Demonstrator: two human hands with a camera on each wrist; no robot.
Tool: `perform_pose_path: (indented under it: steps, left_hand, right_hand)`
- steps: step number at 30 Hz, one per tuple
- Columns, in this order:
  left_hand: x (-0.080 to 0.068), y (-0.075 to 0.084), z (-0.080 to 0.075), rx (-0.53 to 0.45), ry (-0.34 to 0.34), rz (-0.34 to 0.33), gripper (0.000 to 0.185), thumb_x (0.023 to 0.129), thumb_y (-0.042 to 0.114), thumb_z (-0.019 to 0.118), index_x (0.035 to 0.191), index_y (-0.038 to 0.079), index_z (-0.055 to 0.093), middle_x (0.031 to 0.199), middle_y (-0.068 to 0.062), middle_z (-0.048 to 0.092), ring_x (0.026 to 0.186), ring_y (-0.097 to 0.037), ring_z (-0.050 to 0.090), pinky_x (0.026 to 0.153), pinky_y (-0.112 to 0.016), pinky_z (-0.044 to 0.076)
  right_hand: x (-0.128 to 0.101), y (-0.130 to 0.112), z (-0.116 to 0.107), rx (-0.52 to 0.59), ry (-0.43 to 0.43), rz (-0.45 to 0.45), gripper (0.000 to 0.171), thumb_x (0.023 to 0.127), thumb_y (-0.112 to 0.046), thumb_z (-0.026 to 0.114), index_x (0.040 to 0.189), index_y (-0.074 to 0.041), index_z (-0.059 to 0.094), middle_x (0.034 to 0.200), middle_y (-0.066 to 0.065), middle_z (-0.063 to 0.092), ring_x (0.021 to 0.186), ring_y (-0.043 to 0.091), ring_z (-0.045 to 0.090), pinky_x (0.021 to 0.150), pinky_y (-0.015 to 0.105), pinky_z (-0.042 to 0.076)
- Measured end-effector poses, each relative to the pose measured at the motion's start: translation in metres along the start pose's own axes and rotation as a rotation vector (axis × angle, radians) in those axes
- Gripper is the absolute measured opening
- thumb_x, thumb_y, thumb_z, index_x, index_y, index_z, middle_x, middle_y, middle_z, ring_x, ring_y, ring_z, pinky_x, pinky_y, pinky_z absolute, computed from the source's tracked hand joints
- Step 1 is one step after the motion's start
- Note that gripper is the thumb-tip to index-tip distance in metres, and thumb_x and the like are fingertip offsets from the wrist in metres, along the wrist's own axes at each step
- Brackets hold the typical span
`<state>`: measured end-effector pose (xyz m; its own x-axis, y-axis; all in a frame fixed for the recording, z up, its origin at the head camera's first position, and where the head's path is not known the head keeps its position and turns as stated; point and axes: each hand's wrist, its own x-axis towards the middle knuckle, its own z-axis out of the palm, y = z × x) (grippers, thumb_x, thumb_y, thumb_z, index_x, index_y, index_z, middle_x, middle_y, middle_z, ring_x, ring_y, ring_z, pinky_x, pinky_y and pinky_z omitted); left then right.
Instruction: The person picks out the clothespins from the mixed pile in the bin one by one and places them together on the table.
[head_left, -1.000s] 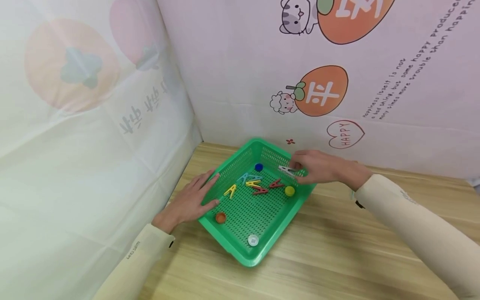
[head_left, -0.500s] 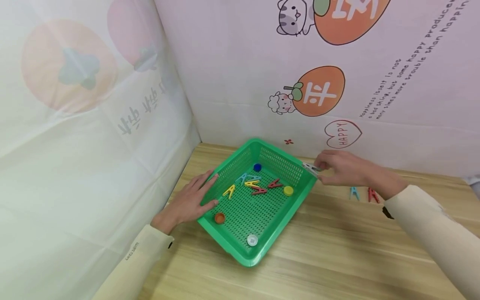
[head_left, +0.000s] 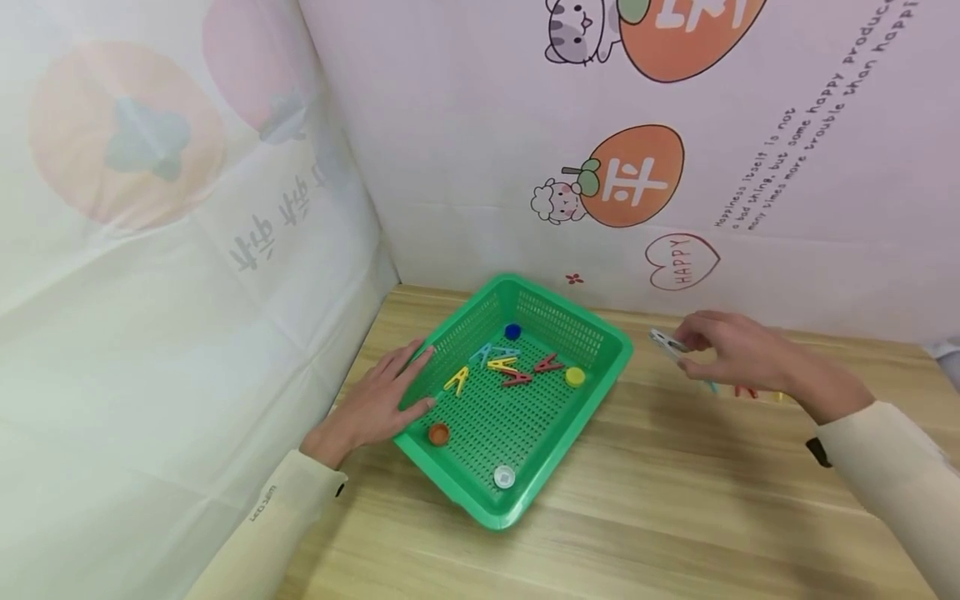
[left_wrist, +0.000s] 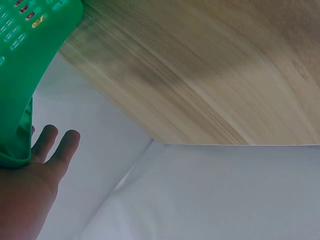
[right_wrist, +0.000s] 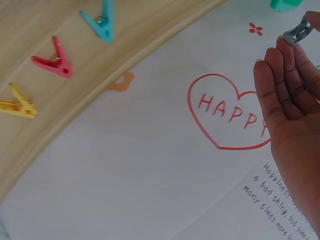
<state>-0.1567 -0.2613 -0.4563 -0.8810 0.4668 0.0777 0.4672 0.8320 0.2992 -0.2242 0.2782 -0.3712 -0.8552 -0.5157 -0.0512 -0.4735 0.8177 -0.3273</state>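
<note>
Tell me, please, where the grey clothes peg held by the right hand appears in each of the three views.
Head view: the grey clothes peg is right of the green basket, pinched by the right hand above the table.
Left wrist view: it is not in the picture.
Right wrist view: it is at the top right edge, at the fingertips.
Shared landmark: the red HAPPY heart on the wall cloth, in the head and right wrist views.
</note>
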Motion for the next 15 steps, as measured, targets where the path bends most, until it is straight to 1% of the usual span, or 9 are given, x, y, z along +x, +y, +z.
perform_pose_path:
  steps: [2,4,6,7,9,11,12,15]
  left_hand:
    - [0.000,0.000,0.000,0.001,0.002,0.000,0.082,0.109,0.046,0.060,0.175,0.011,0.025,0.183,-0.015,0.020,0.163,-0.048,0.030,0.128,-0.066,0.035]
    - [0.000,0.000,-0.001,0.004,0.003,-0.001,0.082,0.109,0.046,0.060,0.175,0.011,0.025,0.183,-0.015,0.020,0.163,-0.047,0.031,0.128,-0.065,0.036]
    - [-0.001,0.000,-0.001,0.007,0.006,-0.001,0.082,0.109,0.046,0.060,0.175,0.011,0.025,0.183,-0.015,0.020,0.162,-0.047,0.031,0.128,-0.065,0.036]
    - [-0.001,0.000,-0.001,0.008,0.007,-0.003,0.083,0.109,0.046,0.060,0.175,0.011,0.025,0.183,-0.015,0.020,0.162,-0.047,0.031,0.128,-0.065,0.036]
    - [-0.001,0.000,-0.001,0.008,0.005,-0.005,0.083,0.109,0.047,0.060,0.175,0.011,0.025,0.183,-0.014,0.020,0.163,-0.047,0.031,0.128,-0.065,0.036]
    - [-0.001,0.001,-0.001,0.008,0.003,-0.006,0.083,0.109,0.047,0.060,0.175,0.012,0.025,0.183,-0.014,0.020,0.163,-0.047,0.031,0.128,-0.065,0.036]
    - [-0.001,0.001,-0.001,0.008,0.002,-0.006,0.083,0.109,0.047,0.060,0.175,0.012,0.024,0.183,-0.014,0.020,0.163,-0.047,0.031,0.129,-0.065,0.035]
    - [-0.001,0.001,-0.001,0.010,0.001,-0.007,0.083,0.109,0.047,0.060,0.175,0.012,0.024,0.183,-0.014,0.020,0.163,-0.047,0.031,0.128,-0.065,0.036]
  right_hand:
    - [-0.006,0.005,0.003,0.006,0.003,0.024,0.026,0.093,-0.024,0.083,0.114,-0.010,0.076,0.113,0.004,0.078,0.081,0.011,0.069,0.063,0.034,0.061]
    - [-0.012,0.011,0.006,0.005,0.013,0.034,0.027,0.092,-0.024,0.084,0.113,-0.008,0.077,0.111,0.005,0.078,0.082,0.014,0.071,0.063,0.036,0.061]
    - [-0.017,0.017,0.011,-0.033,0.046,0.015,0.026,0.091,-0.024,0.086,0.110,-0.008,0.078,0.104,-0.001,0.077,0.092,0.014,0.069,0.073,0.036,0.060]
    - [-0.020,0.020,0.015,-0.050,0.061,0.015,0.026,0.090,-0.024,0.087,0.108,-0.008,0.079,0.100,-0.003,0.075,0.090,0.013,0.068,0.076,0.035,0.058]
    - [-0.027,0.027,0.023,-0.054,0.096,0.009,0.024,0.088,-0.022,0.088,0.105,-0.008,0.079,0.094,-0.003,0.074,0.083,0.011,0.064,0.070,0.031,0.055]
    - [-0.034,0.031,0.032,-0.042,0.114,0.017,0.024,0.088,-0.021,0.087,0.105,-0.006,0.079,0.089,-0.004,0.071,0.078,0.008,0.059,0.065,0.026,0.050]
    - [-0.038,0.034,0.037,-0.036,0.115,0.029,0.025,0.089,-0.021,0.087,0.106,-0.004,0.078,0.088,-0.004,0.071,0.077,0.007,0.058,0.064,0.025,0.048]
    - [-0.048,0.039,0.049,-0.008,0.103,0.061,0.029,0.091,-0.022,0.085,0.108,0.000,0.077,0.088,-0.004,0.070,0.077,0.005,0.056,0.064,0.025,0.048]
